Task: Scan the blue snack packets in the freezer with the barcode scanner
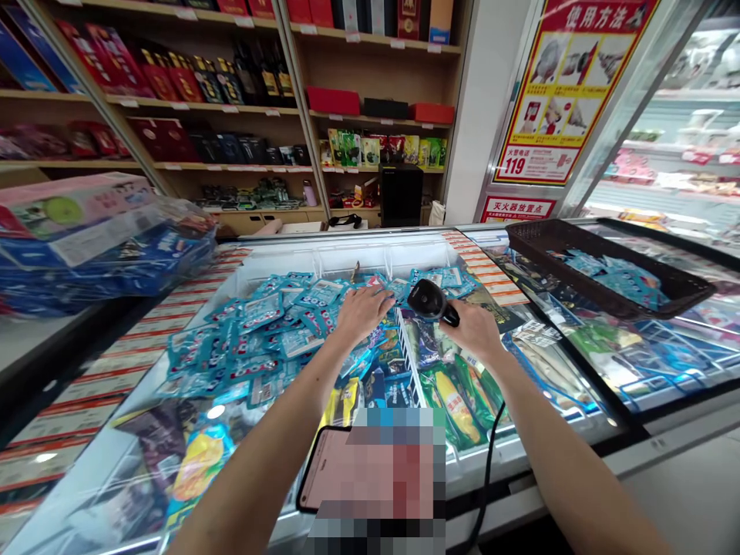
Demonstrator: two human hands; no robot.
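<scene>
My right hand [475, 331] is wrapped round the handle of a black barcode scanner [426, 299], its head raised over the freezer. A black cable [491, 462] runs down below that hand. Over a heap of small blue packets [271, 324] reaches my left hand [365, 312], fingers stretched out and palm down. Its fingertips are beside a few packets near the white wire divider [409, 354]; whether they touch one I cannot tell. Close to my body lies a phone [329, 470] with a lit screen, partly covered by a blurred patch.
Right of the divider are green bags of corn [459, 401]. A dark brown basket [687, 297] with more blue packets stands on the freezer at the right. Wrapped boxes [75, 223] are stacked at the left. Wooden shelves [220, 108] with bottles and boxes stand behind.
</scene>
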